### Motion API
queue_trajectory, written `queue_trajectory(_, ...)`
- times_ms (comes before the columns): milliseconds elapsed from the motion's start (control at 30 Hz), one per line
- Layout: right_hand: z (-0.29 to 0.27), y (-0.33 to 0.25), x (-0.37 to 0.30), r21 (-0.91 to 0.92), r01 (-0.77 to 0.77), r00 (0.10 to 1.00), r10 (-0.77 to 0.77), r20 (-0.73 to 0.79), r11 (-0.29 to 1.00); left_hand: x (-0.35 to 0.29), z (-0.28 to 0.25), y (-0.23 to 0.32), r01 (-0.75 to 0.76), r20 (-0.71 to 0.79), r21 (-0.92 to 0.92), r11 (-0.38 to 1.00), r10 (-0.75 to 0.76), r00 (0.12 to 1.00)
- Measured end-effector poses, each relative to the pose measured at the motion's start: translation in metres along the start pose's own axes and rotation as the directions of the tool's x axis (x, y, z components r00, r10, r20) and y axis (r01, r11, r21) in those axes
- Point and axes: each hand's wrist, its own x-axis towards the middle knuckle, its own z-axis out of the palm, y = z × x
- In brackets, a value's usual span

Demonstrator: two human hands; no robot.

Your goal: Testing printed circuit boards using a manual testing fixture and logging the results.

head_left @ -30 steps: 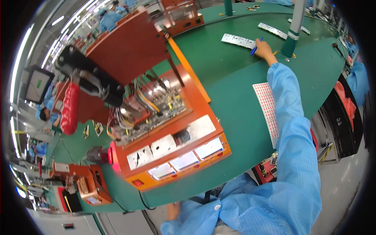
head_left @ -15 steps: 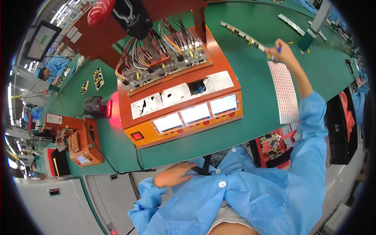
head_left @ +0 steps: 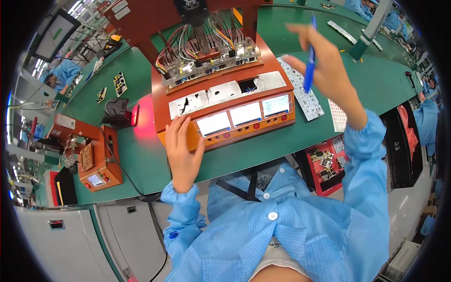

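Note:
My left hand [head_left: 181, 152] is open, its spread fingertips at the left front edge of an orange test machine [head_left: 256, 129] with three lit screens. In my right hand [head_left: 326, 70], raised over the table to the right of the machine, is a blue pen [head_left: 310, 61]; the thumb and forefinger are apart. Beneath that hand a long white circuit board [head_left: 306, 101] lies along the machine's right side, partly hidden by the fingers. A sheet of red stickers [head_left: 337, 115] sits just right of the board. Above the machine's top hangs a clear fixture [head_left: 211, 61] with many wires.
A black scanner [head_left: 117, 113] casts red light left of the machine. Farther left is a smaller orange device [head_left: 101, 164]. Two small circuit boards [head_left: 120, 84] lie behind the scanner. A red tray [head_left: 324, 162] of parts sits below the table's front edge. A post [head_left: 369, 37] stands at the far right.
My right hand has let go of the long board strip and moved left, keeping the pen. A board now lies beside the machine. My left hand has risen from my lap to the machine's front.

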Motion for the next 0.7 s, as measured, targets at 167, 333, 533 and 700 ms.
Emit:
queue_trajectory(167,0.02,-0.052,0.124,0.219,0.584,0.777,-0.461,-0.428,0.781,-0.012,0.02,-0.002,0.007,-0.044,0.128,0.992,-0.001,0.999)
queue_trajectory(333,0.061,-0.033,0.176,0.159,0.714,0.672,-0.602,-0.432,0.682,-0.009,0.024,0.003,0.021,-0.001,0.192,0.981,-0.021,1.0)
queue_trajectory(533,0.075,-0.036,0.186,0.436,0.714,0.685,-0.415,-0.6,0.548,-0.001,0.029,0.006,0.027,-0.061,0.16,0.987,-0.017,0.998)
queue_trajectory(700,0.003,-0.073,0.247,0.868,0.085,0.991,0.052,-0.126,0.49,0.001,0.03,0.006,0.067,-0.078,0.173,0.983,-0.054,0.996)
